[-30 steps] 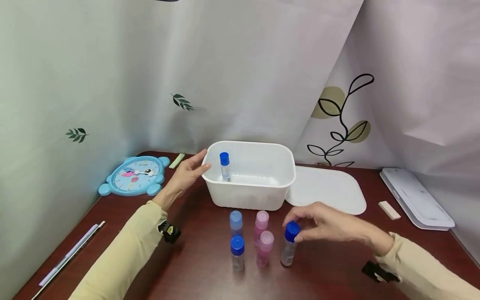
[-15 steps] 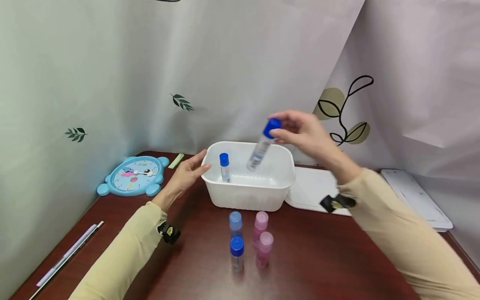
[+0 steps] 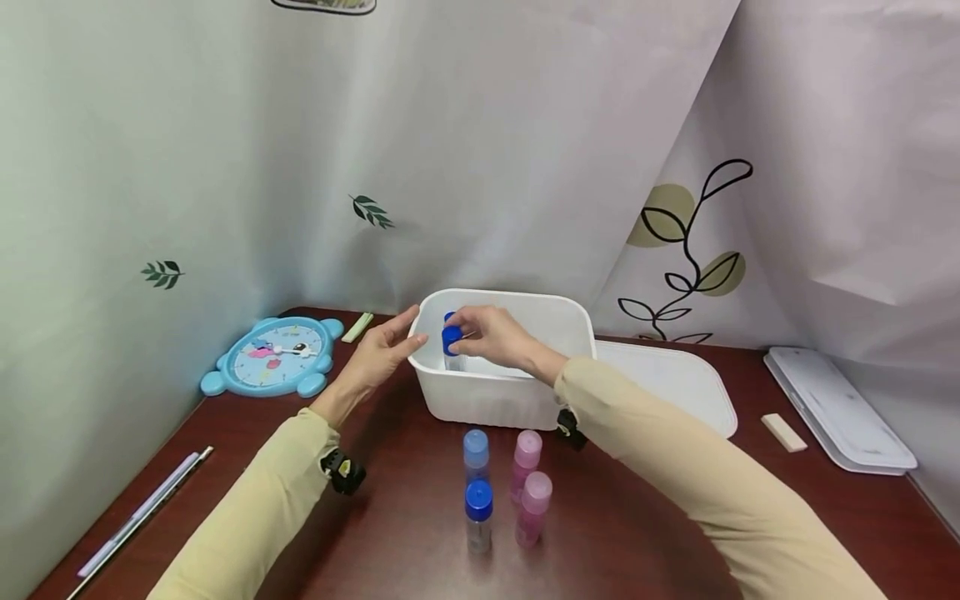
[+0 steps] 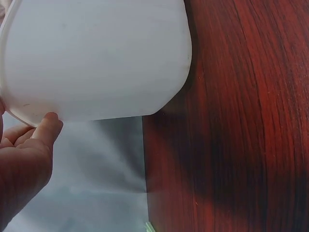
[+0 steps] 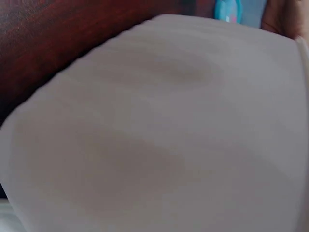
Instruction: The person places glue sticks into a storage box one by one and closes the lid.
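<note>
Since the last frames the right hand [image 3: 491, 333] had carried a dark-blue-capped bottle [image 3: 452, 340] from the bench [image 3: 645, 517] into the white tub's [image 3: 510, 400] left end, fingers pinching its cap. Left hand [image 3: 382, 354] rested open-fingered against the tub's left wall. Four bottles remained on the bench: two blue-capped [image 3: 477, 500], two pink [image 3: 528, 487]; a second bottle inside, behind the fingers, I couldn't confirm.
</note>
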A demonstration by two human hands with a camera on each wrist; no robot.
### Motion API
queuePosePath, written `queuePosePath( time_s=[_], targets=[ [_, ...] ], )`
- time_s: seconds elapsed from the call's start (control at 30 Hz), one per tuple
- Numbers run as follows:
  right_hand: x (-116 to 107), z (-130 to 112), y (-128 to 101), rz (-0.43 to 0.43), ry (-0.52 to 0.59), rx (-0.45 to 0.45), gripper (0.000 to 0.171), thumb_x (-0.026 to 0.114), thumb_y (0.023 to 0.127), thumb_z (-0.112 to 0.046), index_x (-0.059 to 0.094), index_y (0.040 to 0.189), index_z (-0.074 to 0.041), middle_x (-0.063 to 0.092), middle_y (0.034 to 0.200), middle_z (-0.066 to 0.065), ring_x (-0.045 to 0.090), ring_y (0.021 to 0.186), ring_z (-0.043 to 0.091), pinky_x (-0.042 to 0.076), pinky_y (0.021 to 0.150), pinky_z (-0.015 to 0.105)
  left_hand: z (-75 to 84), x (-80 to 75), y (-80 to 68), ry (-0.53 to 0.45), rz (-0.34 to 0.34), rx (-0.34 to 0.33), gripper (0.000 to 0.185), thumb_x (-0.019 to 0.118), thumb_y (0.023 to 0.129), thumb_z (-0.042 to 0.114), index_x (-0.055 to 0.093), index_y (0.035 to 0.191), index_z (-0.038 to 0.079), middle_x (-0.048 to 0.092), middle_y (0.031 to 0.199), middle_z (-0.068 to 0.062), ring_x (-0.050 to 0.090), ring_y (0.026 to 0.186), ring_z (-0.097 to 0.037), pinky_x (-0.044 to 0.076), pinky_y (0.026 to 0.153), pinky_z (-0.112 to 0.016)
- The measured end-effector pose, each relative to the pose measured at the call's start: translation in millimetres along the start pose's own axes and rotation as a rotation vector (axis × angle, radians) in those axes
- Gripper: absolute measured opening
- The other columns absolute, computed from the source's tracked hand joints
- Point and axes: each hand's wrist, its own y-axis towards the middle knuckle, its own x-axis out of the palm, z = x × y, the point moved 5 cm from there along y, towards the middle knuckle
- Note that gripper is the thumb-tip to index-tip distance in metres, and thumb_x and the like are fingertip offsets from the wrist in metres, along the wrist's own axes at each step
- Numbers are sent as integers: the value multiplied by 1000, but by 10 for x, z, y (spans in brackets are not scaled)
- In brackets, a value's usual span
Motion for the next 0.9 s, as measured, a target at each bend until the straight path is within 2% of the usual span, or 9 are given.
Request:
queuePosePath(
  time_s=[0.37, 0.53, 0.63, 0.77, 0.83, 0.9],
  targets=[
    [157, 91, 10, -94, 2, 49, 33, 67, 84, -1, 60, 116, 5, 67, 108, 21, 66, 101, 27, 53, 87, 27, 37, 35, 14, -21, -18, 41, 62, 54, 96, 17, 24, 147, 1, 24, 153, -15, 35, 135, -34, 37, 103, -44],
    [66, 24, -79, -86, -51, -38, 39, 65, 87, -3, 56, 123, 7, 63, 118, 21, 64, 106, 27, 51, 91, 28, 29, 36, 13, -10, -12, 27, 62, 55, 96, 18, 24, 148, 2, 24, 154, -15, 35, 136, -34, 37, 104, -44],
    [-104, -100, -216, -2, -77, -142, 35, 64, 88, -4, 58, 120, 6, 65, 116, 20, 65, 103, 27, 51, 90, 30, 18, 33, 17, -7, -3, 12, 62, 55, 96, 19, 25, 148, 4, 25, 153, -14, 35, 135, -33, 36, 104, -45],
    [-358, -231, -519, 120, 13, -223, 25, 65, 86, -2, 65, 111, 4, 69, 106, 15, 67, 96, 22, 54, 85, 30, 11, 26, 20, 0, 5, 6, 63, 56, 95, 19, 25, 148, 4, 27, 153, -14, 36, 135, -33, 36, 105, -45],
    [-427, -238, -721, 129, 62, -223, 22, 66, 86, -2, 67, 107, 1, 70, 104, 12, 67, 95, 18, 55, 82, 29, 3, 18, 15, 3, 9, -1, 63, 56, 95, 19, 25, 148, 5, 27, 153, -13, 37, 135, -33, 36, 105, -45],
    [-427, -205, -932, 81, 99, -217, 21, 66, 86, -2, 67, 106, 0, 70, 103, 11, 67, 95, 16, 55, 80, 27, -8, 7, 9, 6, 7, -3, 62, 55, 96, 19, 25, 148, 5, 26, 154, -13, 36, 135, -33, 36, 105, -45]
  ],
)
